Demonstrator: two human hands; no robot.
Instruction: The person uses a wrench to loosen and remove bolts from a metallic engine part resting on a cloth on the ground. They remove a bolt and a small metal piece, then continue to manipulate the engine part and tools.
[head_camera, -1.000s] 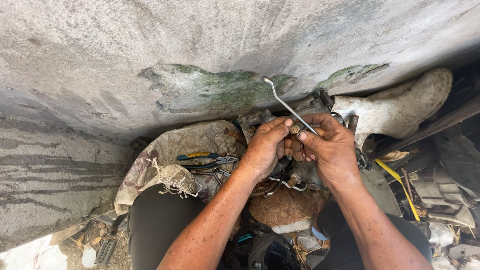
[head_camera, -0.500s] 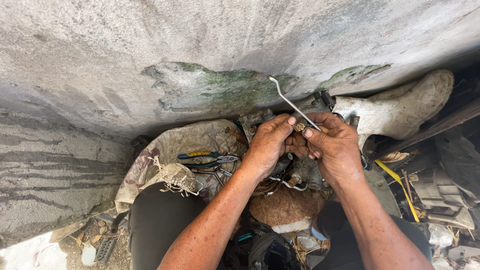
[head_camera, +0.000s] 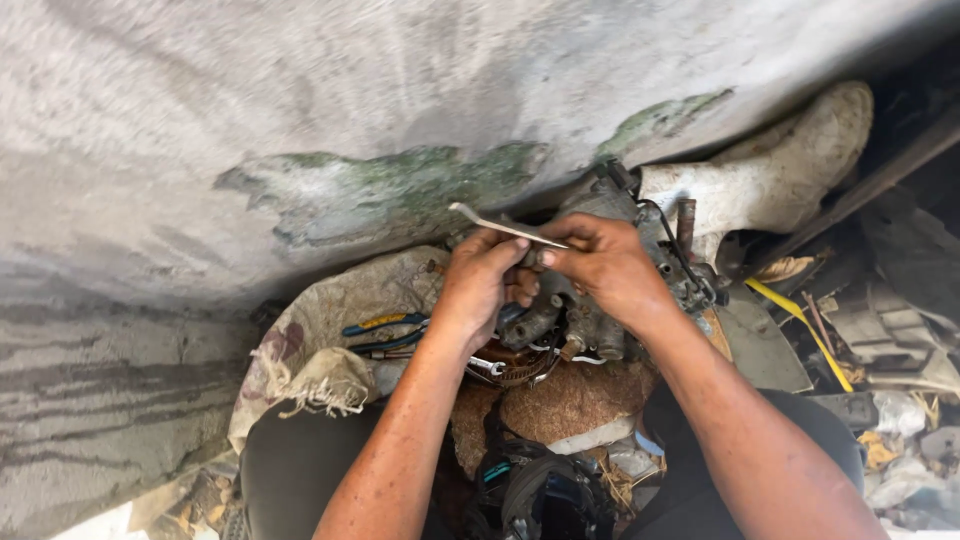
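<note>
Your two hands meet just above your lap, over a grimy metal engine part (head_camera: 600, 300) that rests between your knees. Your left hand (head_camera: 480, 285) has its fingers curled shut around something small, too hidden to name, at the near end of a thin flat metal tool (head_camera: 505, 228). Your right hand (head_camera: 605, 265) pinches that tool, which sticks out to the far left towards the concrete wall (head_camera: 300, 120).

Judging by this, the work on the part is mid-way: it sits partly stripped, with loose bits around it, and nothing looks put back together. Blue-and-yellow pliers (head_camera: 385, 325) lie untouched on the dirty cloth (head_camera: 320, 330) to the left. A white boot (head_camera: 780, 165) lies far right.
</note>
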